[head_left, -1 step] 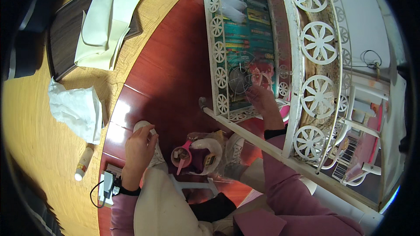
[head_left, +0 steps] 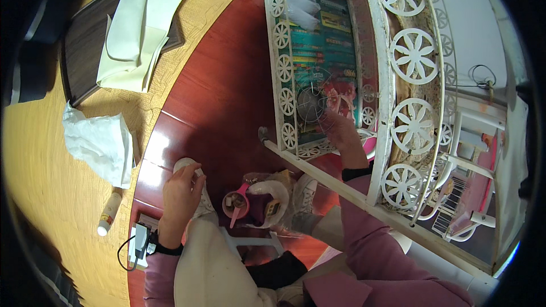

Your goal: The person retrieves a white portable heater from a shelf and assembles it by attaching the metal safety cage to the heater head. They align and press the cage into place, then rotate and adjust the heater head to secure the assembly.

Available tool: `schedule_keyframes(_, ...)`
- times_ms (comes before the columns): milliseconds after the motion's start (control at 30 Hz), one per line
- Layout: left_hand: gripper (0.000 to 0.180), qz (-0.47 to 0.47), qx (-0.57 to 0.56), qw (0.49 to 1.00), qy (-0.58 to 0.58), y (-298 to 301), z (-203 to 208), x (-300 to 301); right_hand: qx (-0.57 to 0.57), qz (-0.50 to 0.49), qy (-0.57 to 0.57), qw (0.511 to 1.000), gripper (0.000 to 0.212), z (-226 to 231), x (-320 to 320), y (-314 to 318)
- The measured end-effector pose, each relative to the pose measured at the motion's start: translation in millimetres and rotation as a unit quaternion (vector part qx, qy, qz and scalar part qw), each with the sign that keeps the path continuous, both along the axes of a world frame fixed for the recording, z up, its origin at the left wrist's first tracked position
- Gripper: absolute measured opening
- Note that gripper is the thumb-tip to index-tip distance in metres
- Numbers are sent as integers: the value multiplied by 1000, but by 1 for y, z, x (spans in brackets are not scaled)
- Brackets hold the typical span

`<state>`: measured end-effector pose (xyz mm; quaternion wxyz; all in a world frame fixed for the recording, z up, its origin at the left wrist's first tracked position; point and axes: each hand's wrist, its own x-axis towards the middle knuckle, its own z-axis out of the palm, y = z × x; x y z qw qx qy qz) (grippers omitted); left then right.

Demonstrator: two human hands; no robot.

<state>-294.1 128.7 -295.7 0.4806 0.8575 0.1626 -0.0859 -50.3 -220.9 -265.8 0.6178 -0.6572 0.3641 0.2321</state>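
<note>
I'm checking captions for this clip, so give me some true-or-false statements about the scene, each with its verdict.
1. The right hand is at a round wire guard. True.
2. The left hand holds the small white bottle. False: the left hand shows nothing held, and the small white bottle is apart from it on the yellow surface.
3. The pale folded cloth lies partly on a dark board. True.
4. The keyboard at the right is green. False: the keyboard is pink, with black and white keys.
</note>
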Motion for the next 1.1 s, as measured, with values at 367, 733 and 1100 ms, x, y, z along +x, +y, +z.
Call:
schedule_keyframes(367, 30, -20, 9, 999, 42, 1, -3, -4, -66, -16, -3, 998, 11, -10, -2, 15)
schedule_keyframes(733, 30, -17, 4, 999, 34, 3, -3, -6, -86, -26, -219, 971, 23, -53, 4, -80)
schedule_keyframes(1100, 30, -18, 14, 999, 26, 1, -7, -7, -349, 151, -252, 890, 61, -29, 16, -55)
